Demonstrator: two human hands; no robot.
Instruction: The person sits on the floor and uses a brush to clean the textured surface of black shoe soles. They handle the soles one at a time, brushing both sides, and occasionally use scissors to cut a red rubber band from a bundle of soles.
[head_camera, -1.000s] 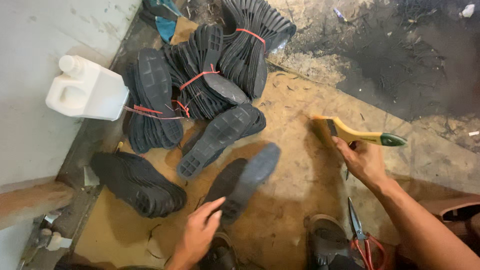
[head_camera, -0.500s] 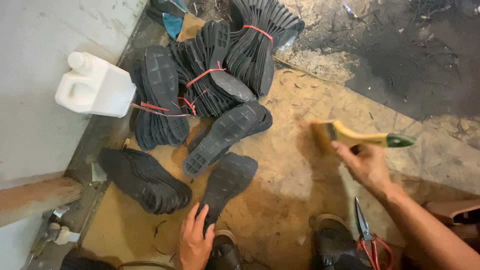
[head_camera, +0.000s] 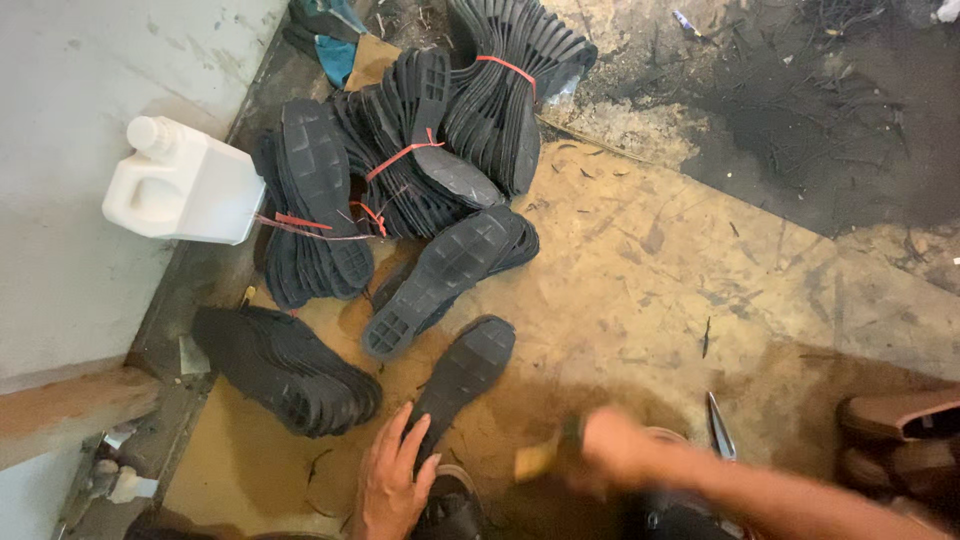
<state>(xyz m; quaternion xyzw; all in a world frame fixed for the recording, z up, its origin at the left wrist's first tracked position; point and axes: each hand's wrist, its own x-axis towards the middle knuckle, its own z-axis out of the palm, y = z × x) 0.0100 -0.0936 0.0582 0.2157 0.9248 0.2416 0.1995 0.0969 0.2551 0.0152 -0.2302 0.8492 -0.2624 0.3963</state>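
Left hand (head_camera: 392, 482) fingers spread, resting on black sole (head_camera: 462, 372), blurred right hand (head_camera: 615, 450) clutching brush (head_camera: 540, 460)

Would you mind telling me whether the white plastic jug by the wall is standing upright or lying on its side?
Lying on its side. The white plastic jug rests flat, with its capped neck pointing sideways toward the upper left and its handle facing up.

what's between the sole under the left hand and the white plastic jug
In the head view, a flat stack of black rubber soles lies between the single black sole and white plastic jug.
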